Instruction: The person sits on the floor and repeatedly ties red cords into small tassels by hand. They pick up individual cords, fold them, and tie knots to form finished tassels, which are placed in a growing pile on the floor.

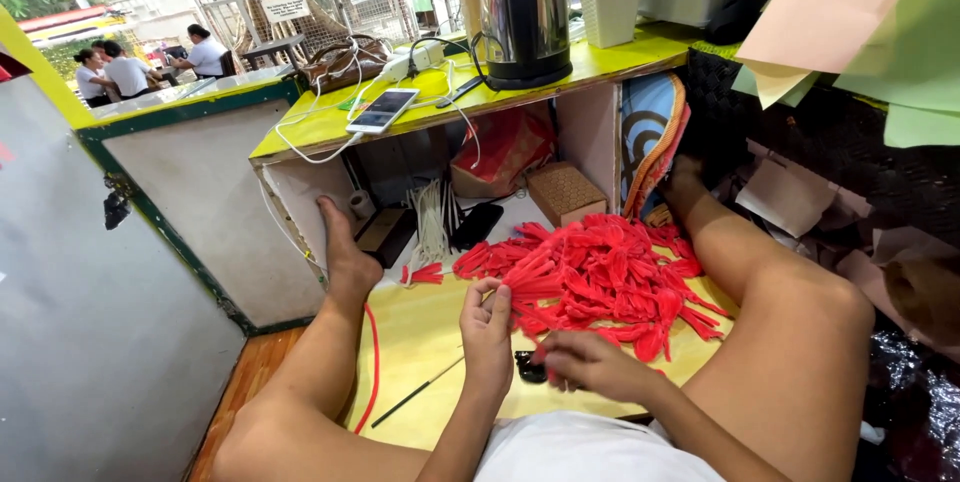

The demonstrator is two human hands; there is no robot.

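Note:
A big heap of red folded strips lies on the yellow board between my legs. My left hand is raised edge-on beside the heap, its fingertips pinching one red strip at the pile's near left edge. My right hand rests palm down on the board just below the heap, fingers curled over a small black object. A thin dark stick lies on the board to the left of my left hand.
A low yellow shelf holds a phone, cables and a steel kettle. Under it are white sticks, a woven box and a red bag. Paper sheets hang at right. People sit far off outside, at the upper left.

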